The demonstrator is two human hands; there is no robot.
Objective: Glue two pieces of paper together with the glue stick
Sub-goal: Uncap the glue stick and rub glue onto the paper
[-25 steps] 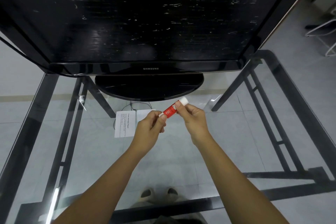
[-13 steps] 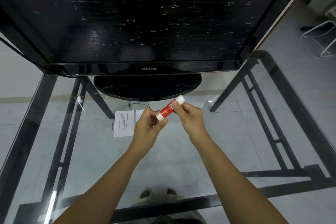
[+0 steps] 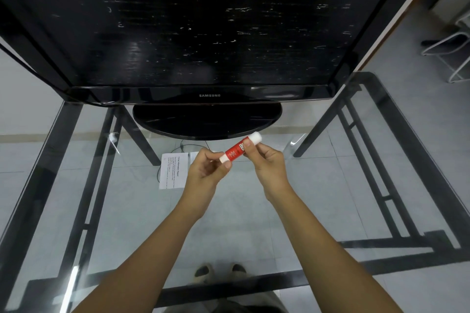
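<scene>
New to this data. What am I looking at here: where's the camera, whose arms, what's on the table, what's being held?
There is no robot. A person wears one wide-angle camera on the head, looking forward and down, so the two bare arms coming in from the bottom are the wearer's own.

The surface is a glass table on a dark frame; you see the floor tiles and the person's feet through it. A black TV stands at the far side. A printed sheet of paper lies on the glass, with a second piece mostly hidden behind the left hand.

Both hands hold a red glue stick with white ends, tilted above the table: the left hand pinches its lower end, the right hand grips its upper part. No glue is on the paper yet.
</scene>
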